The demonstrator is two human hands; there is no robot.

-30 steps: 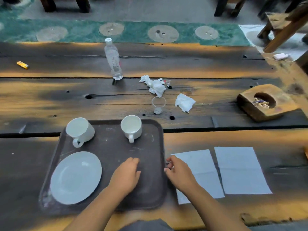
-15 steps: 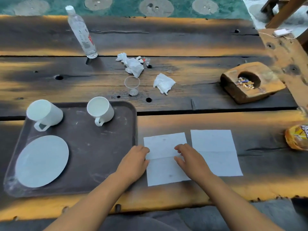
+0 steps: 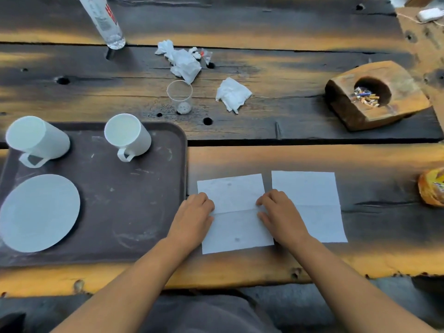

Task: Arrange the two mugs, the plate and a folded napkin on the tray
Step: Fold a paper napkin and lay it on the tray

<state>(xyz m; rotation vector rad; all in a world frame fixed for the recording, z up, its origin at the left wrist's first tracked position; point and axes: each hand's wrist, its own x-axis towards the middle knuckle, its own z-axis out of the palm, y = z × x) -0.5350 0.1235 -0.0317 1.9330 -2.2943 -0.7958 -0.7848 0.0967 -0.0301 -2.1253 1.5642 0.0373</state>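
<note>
A dark brown tray (image 3: 125, 200) lies on the wooden table at the left. Two white mugs stand at its back, one in the left corner (image 3: 40, 140) and one further right (image 3: 129, 135). A white plate (image 3: 38, 212) sits at its front left. Right of the tray a white napkin (image 3: 234, 195) lies flat, with a crease across its middle. My left hand (image 3: 192, 217) has curled fingers on the napkin's left edge at the crease. My right hand (image 3: 282, 212) grips its right edge. A second flat napkin (image 3: 310, 200) lies just to the right, partly under my right wrist.
Behind the napkins are a clear plastic cup (image 3: 180, 97), crumpled tissues (image 3: 185, 61) and a water bottle (image 3: 103, 20). A wooden ashtray block (image 3: 374, 94) sits at the back right. A yellow packet (image 3: 431, 187) lies at the right edge.
My left hand left the tray and both hands moved right onto the left napkin, settling at its crease. The view shifted down and right. Mugs and plate stayed put.
</note>
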